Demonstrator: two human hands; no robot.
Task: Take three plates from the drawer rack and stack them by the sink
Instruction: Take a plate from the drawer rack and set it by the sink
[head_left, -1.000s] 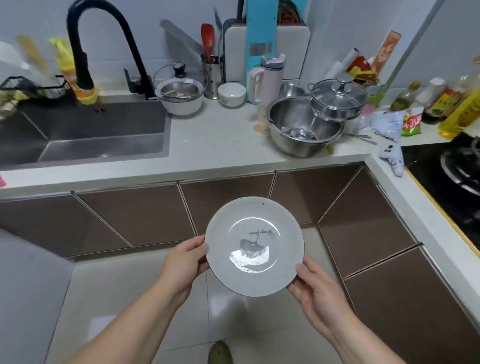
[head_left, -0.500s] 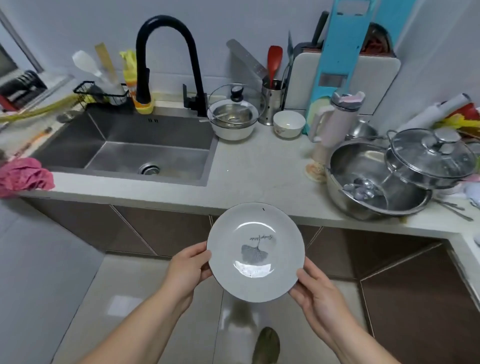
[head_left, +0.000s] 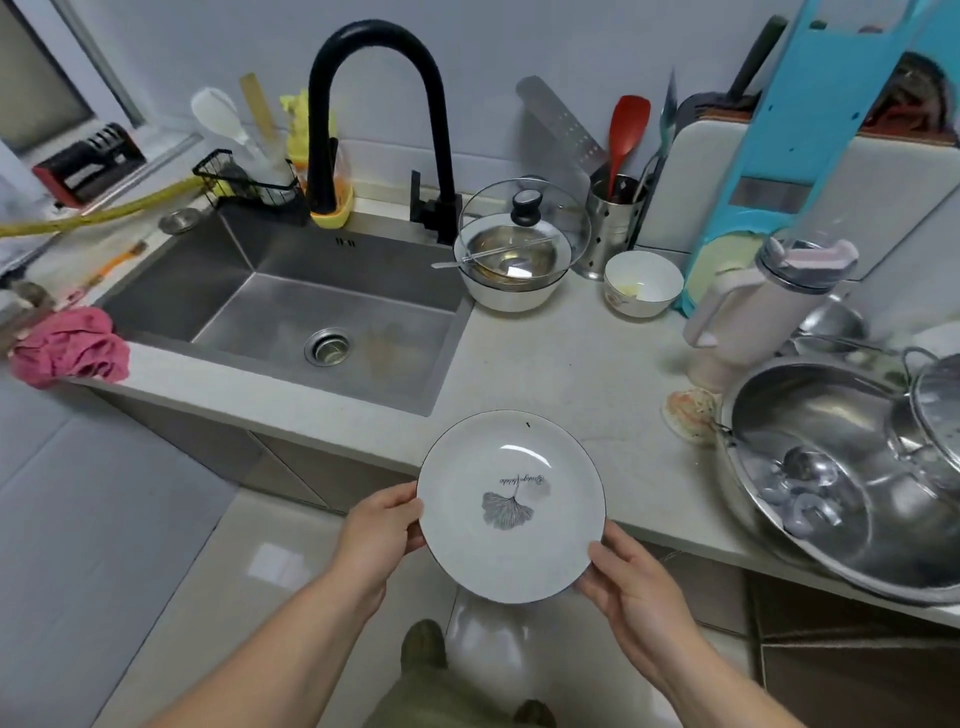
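The plate (head_left: 511, 506) has come over the counter edge (head_left: 545, 364), pinched between left hand (head_left: 382, 538) and right hand (head_left: 636, 597)

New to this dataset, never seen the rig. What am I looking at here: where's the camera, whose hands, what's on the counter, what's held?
There is no robot. A person wears one wide-angle camera on the head, looking forward and down, so the edges bend. The left hand and right hand hold one white plate by its opposite edges, just in front of the counter. To the left is a steel sink with a black tap. On the counter stand a lidded bowl, a small white bowl, a pale jug and a large steel basin. No plates are stacked there yet.
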